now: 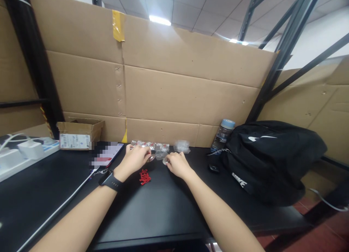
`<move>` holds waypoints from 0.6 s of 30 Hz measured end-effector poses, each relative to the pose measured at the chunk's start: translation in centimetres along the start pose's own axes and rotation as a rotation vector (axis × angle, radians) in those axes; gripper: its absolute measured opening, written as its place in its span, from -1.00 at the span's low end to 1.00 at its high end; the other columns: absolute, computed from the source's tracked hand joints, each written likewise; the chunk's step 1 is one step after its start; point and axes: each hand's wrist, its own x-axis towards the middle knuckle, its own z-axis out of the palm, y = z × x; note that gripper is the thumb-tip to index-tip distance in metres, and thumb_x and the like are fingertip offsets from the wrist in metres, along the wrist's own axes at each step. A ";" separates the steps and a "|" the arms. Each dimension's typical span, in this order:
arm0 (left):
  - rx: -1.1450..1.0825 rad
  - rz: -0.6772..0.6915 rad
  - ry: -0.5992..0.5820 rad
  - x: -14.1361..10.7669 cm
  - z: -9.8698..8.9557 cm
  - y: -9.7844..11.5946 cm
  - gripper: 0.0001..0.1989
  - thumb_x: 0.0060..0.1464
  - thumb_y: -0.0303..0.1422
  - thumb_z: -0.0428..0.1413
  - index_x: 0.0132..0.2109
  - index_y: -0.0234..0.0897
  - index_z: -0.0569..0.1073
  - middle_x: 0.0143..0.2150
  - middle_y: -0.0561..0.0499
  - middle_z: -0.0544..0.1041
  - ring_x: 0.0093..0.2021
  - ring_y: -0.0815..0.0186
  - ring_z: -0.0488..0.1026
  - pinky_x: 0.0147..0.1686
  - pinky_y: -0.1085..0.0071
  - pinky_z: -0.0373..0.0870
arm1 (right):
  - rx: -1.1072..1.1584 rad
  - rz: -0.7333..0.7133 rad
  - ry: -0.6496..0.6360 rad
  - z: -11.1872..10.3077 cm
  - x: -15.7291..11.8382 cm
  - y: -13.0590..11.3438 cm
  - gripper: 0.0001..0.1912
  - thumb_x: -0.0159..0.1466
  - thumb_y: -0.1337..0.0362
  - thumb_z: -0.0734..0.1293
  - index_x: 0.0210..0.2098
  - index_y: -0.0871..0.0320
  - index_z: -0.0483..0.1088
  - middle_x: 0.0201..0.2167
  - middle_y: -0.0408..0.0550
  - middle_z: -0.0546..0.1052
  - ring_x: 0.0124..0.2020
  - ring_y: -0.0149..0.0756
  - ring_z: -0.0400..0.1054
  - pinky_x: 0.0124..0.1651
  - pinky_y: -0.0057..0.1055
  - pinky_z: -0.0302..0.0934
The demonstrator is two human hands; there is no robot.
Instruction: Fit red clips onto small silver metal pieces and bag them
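Note:
Over the black table, my left hand [136,158], with a dark watch on its wrist, pinches a small clear round plastic piece [151,158]. Another clear round piece [165,160] is held at the fingertips of my right hand [178,164]; the two pieces are apart. Between and behind the hands lies crumpled clear plastic film [161,156]. A small bundle of red cord [144,177] rests on the table below my left hand. Along the cardboard wall sits a row of clear wrapped items with red inside [163,147], partly covered by my left hand.
More clear plastic pieces [181,146] lie right of the row. At left are a phone [110,154] with a white cable, an open cardboard box [79,135] and a power strip [46,152]. At right stand a water bottle [221,137] and a black backpack [269,164].

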 end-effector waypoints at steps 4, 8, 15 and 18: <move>-0.018 0.005 -0.011 0.0 0.0 0.1 -0.84 0.24 -0.29 0.03 -0.23 -0.13 0.50 -0.23 -0.04 0.61 -0.10 0.09 0.46 0.01 0.10 0.02 | -0.019 -0.017 -0.006 -0.1 0.1 -0.4 -0.85 0.34 0.24 0.30 -0.21 0.10 0.53 -0.21 -0.01 0.57 -0.10 -0.17 0.37 -0.06 -0.28 -0.06; -0.019 0.001 -0.019 0.0 0.2 0.1 -0.84 0.23 -0.29 0.03 -0.23 -0.13 0.50 -0.24 -0.03 0.61 -0.11 0.10 0.46 0.01 0.10 0.02 | -0.041 0.056 0.053 -0.1 0.0 -0.8 -0.79 0.36 0.21 0.27 -0.12 0.07 0.51 -0.17 0.02 0.57 -0.11 -0.14 0.35 -0.05 -0.23 -0.07; 0.011 -0.012 -0.025 -0.1 0.1 0.2 -0.84 0.22 -0.29 0.03 -0.24 -0.14 0.50 -0.24 -0.07 0.62 -0.13 0.09 0.46 -0.01 0.10 0.04 | 0.025 -0.027 -0.019 -0.2 -0.3 -0.6 -0.78 0.38 0.23 0.24 -0.17 0.03 0.54 -0.13 -0.02 0.59 -0.08 -0.14 0.35 -0.07 -0.24 -0.11; 0.031 -0.010 -0.022 -0.2 0.0 0.1 -0.84 0.22 -0.30 0.03 -0.25 -0.14 0.51 -0.26 -0.07 0.61 -0.13 0.08 0.46 -0.01 0.09 0.03 | 0.107 -0.094 -0.050 -0.5 -0.3 -0.3 -0.83 0.34 0.32 0.28 -0.22 0.04 0.53 -0.15 -0.09 0.60 -0.08 -0.21 0.38 -0.06 -0.28 -0.13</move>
